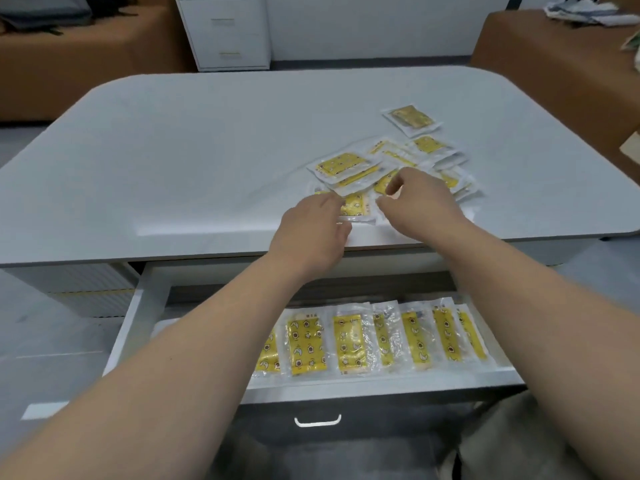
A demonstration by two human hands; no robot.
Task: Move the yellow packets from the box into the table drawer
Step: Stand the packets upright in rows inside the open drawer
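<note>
A loose pile of yellow packets [398, 161] in clear wrappers lies on the white table [194, 150], right of centre. One packet [414, 118] sits apart behind the pile. My left hand [311, 230] reaches over the table's front edge and its curled fingers grip the left side of the nearest packet [355, 206]. My right hand [420, 202] hovers over the pile's near side, thumb and bent forefinger pinching at that packet's right edge. Below, the open drawer [145, 306] holds a row of several yellow packets [346, 344] standing side by side.
The drawer's left part [166, 327] holds no packets. A lower drawer with a white handle [317, 421] sits shut beneath. A white cabinet [225, 32] and brown benches [554, 64] stand behind the table.
</note>
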